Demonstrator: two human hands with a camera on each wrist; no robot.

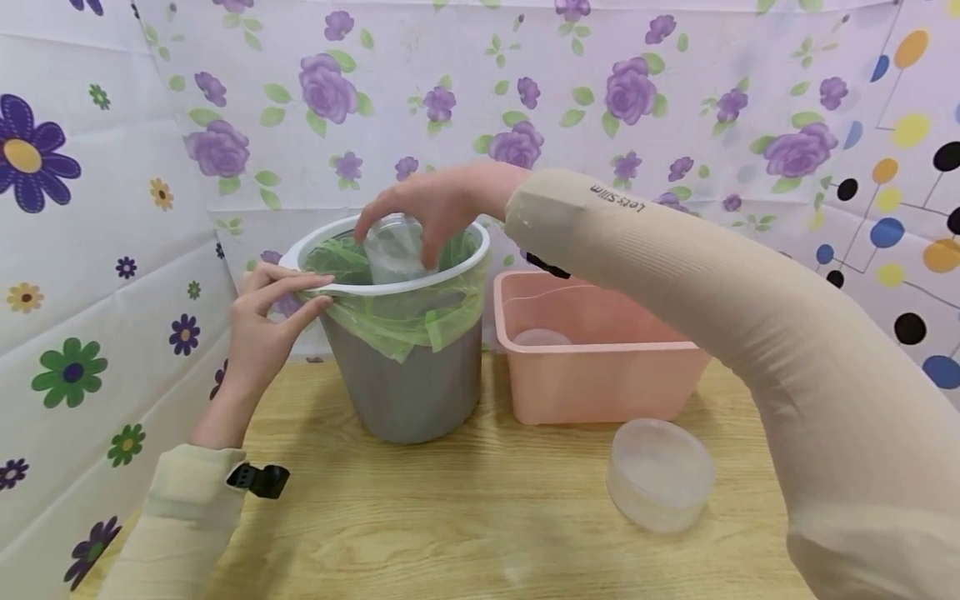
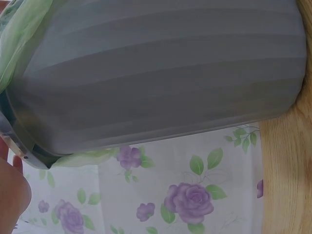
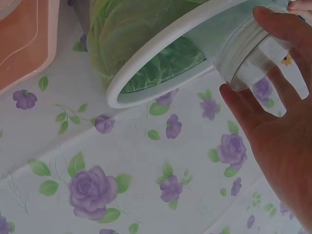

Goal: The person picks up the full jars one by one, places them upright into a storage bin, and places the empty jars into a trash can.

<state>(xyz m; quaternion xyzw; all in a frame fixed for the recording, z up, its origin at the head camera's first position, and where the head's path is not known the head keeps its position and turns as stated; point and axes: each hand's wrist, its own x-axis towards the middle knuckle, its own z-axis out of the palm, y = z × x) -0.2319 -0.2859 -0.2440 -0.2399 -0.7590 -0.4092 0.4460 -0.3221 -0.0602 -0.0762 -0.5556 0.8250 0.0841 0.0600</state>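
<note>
A grey trash can (image 1: 408,392) with a white rim (image 1: 405,288) stands at the back left, lined with a green plastic bag (image 1: 401,325). My left hand (image 1: 266,321) pinches the near left part of that rim, fingers above and thumb below. From over the top, my right hand (image 1: 442,204) grips a clear round plastic container (image 1: 393,250), its lower part inside the can's mouth. In the right wrist view, thumb and fingers spread around the container (image 3: 239,61), with its wide end toward the bag.
Right of the can sits a pink plastic basin (image 1: 600,383) with a whitish round container (image 1: 542,337) inside. A translucent round tub (image 1: 660,475) rests on the wooden table (image 1: 450,525) in front. Flowered sheets (image 1: 465,108) hang behind and at the left.
</note>
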